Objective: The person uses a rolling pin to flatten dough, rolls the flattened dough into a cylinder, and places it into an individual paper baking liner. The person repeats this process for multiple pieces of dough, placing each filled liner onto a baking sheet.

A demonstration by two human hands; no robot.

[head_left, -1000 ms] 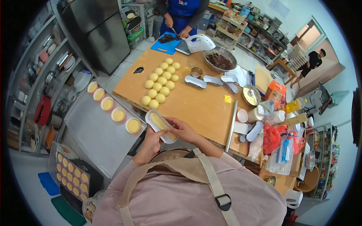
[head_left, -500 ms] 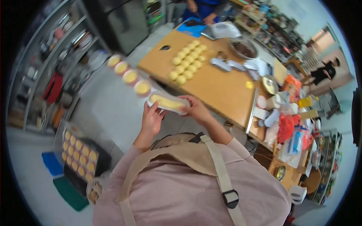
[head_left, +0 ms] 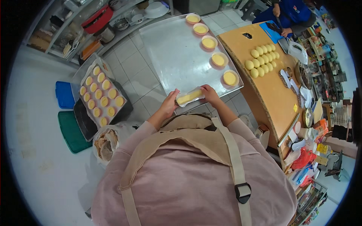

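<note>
Between my two hands is a long white fluted paper baking case point(head_left: 189, 97) with a smooth yellow strip of dough in it. My left hand point(head_left: 169, 104) grips its left end. The right end is pinched by my right hand point(head_left: 209, 93). Both hands are at the near edge of a large shiny metal baking tray point(head_left: 166, 49), and whether the case touches the tray I cannot tell. Along the tray's right side stand several round pink paper cups of yellow dough point(head_left: 208, 43) in a row.
A wooden worktable point(head_left: 269, 98) to the right bears rows of yellow dough balls point(head_left: 260, 62) and a metal bowl point(head_left: 304, 75). At left, a second tray of filled cups point(head_left: 102, 96) rests on a dark crate. Beyond the table, a person in a blue apron point(head_left: 298, 13) works.
My view has turned left, bringing the metal tray ahead of me. The baking case stays in both hands, now at the tray's near edge.
</note>
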